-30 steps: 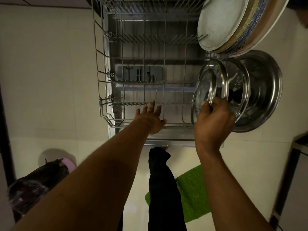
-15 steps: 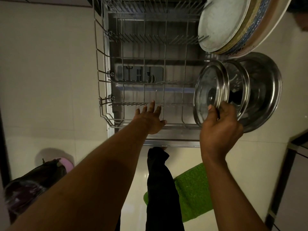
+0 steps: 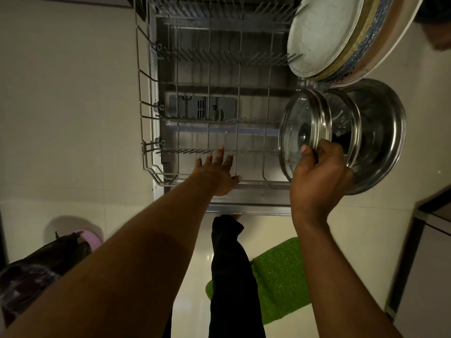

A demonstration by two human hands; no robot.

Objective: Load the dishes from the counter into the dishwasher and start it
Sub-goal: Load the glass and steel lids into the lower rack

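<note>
Right hand (image 3: 319, 176) pinches the near rim of a glass lid (image 3: 301, 128). The lid stands on edge at the right end of the rack (image 3: 146, 152), face leftward, just beside a second lid (image 3: 349, 123). Left hand (image 3: 217, 172), fingers spread, lies over the front rail. Bare tine rows lie to the lid's left.

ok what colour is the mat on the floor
The mat is bright green, best seen in the head view.

Bare hands (image 3: 317, 181), black trouser leg (image 3: 231, 276)
</note>
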